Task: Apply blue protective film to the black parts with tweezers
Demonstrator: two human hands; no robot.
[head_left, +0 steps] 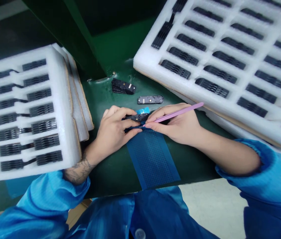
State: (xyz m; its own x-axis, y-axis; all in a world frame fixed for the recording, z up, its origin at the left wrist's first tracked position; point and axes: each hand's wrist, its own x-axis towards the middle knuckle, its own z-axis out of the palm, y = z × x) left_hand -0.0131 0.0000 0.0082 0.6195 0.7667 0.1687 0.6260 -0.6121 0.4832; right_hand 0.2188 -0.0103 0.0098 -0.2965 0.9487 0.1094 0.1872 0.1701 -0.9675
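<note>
Two hands (114,131), black plastic part (135,118), pink tweezers (180,113)

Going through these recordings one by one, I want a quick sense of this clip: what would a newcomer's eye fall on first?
Large white foam trays stand out, one at the right and one at the left of the green bench, holding rows of small black parts. At centre, the left hand grips a small black part while the right hand brings pink tweezers to it, over a blue perforated sheet.
</note>
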